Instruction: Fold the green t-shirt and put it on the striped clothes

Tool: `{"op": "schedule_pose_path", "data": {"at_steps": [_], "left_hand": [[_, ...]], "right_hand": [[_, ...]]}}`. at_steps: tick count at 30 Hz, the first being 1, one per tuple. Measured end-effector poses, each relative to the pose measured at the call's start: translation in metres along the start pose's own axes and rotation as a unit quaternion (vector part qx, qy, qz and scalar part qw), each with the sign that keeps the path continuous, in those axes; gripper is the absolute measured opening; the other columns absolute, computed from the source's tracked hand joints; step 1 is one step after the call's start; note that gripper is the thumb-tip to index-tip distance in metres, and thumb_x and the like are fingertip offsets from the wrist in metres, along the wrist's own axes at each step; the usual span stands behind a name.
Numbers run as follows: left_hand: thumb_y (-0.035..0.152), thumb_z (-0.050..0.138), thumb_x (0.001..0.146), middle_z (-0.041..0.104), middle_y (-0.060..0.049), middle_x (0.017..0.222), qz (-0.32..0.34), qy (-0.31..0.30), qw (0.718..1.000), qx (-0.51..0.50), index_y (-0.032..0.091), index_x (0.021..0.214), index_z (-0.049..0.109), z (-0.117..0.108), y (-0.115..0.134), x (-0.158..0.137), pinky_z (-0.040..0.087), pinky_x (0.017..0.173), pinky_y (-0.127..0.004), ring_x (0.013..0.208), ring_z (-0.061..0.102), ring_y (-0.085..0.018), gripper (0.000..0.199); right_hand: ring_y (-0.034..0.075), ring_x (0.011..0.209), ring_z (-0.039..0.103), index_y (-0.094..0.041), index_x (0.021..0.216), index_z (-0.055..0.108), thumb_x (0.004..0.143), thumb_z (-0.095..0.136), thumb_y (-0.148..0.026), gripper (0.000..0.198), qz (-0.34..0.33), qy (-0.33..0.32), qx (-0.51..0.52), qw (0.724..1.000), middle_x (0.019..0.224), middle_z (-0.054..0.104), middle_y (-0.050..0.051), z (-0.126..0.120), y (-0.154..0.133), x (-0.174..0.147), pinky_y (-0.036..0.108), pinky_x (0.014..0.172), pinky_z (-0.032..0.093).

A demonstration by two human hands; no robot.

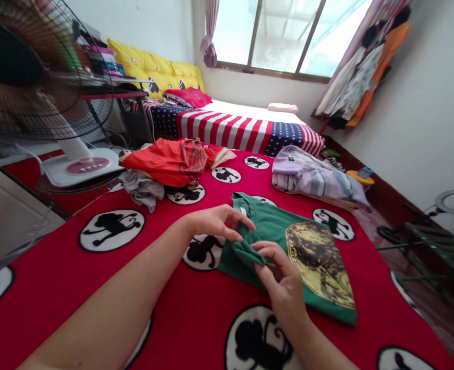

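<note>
A green T-shirt (267,221) with a large yellow and black print lies folded on the red bedspread (165,308). Its collar end points left, toward my hands. My right hand (284,280) pinches a gathered bit of the green cloth between thumb and fingers. Just left of it, my left hand (223,223) is at the collar end with thumb and fingers apart, the fingertips near the raised fabric. Whether those fingertips touch the cloth is hard to tell.
A heap of clothes with a red shirt (169,159) lies at the upper left, beside a running fan (84,167). Folded lilac and striped clothes (315,177) are stacked at the upper right. Behind stands a bed with a flag-pattern cover (227,131); a green rack (435,252) is right.
</note>
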State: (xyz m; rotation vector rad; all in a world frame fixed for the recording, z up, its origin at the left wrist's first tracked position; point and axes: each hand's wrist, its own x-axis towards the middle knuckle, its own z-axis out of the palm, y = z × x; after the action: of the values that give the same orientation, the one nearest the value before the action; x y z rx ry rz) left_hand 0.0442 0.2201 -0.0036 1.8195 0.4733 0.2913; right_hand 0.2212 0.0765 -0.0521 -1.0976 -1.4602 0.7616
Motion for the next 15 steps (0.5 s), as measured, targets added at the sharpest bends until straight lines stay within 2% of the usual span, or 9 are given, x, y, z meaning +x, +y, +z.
{"op": "schedule_pose_path", "data": {"at_steps": [5,8,11,15], "left_hand": [[0.038,0.072,0.076,0.053,0.002,0.067,0.023,0.046,0.999,-0.004,0.01,0.1,0.069,0.006,0.006,0.002,0.038,0.052,-0.017,0.06,0.048,-0.008,0.036],[0.039,0.071,0.076,0.045,0.005,0.06,0.02,0.072,0.997,-0.01,0.012,0.097,0.066,0.009,0.009,0.003,0.039,0.05,-0.017,0.054,0.044,-0.007,0.034],[0.037,0.071,0.076,0.039,0.009,0.054,-0.023,0.082,0.996,-0.036,0.014,0.103,0.061,0.012,0.01,0.003,0.038,0.045,-0.017,0.046,0.042,-0.006,0.036],[0.033,0.071,0.074,0.039,0.011,0.052,-0.102,0.102,0.989,-0.046,0.016,0.105,0.056,0.015,0.011,0.004,0.036,0.04,-0.015,0.043,0.044,-0.007,0.038]], "right_hand": [[0.015,0.08,0.057,-0.021,0.092,0.056,0.081,0.057,-0.01,0.015,-0.067,-0.04,-0.068,0.995,0.11,0.057,0.007,0.0,-0.006,-0.004,0.025,0.059,0.044],[0.017,0.086,0.058,-0.021,0.097,0.057,0.08,0.059,-0.012,0.02,-0.092,-0.062,-0.114,0.987,0.116,0.055,0.007,0.0,-0.011,-0.006,0.026,0.062,0.045],[0.017,0.088,0.058,-0.021,0.104,0.057,0.087,0.055,-0.017,0.018,-0.091,-0.059,-0.118,0.987,0.12,0.053,0.008,0.0,-0.011,-0.005,0.026,0.063,0.047],[0.015,0.084,0.058,-0.022,0.114,0.053,0.091,0.051,-0.017,0.024,-0.084,-0.045,-0.11,0.989,0.12,0.052,0.009,0.002,-0.006,-0.004,0.025,0.06,0.048]]}}
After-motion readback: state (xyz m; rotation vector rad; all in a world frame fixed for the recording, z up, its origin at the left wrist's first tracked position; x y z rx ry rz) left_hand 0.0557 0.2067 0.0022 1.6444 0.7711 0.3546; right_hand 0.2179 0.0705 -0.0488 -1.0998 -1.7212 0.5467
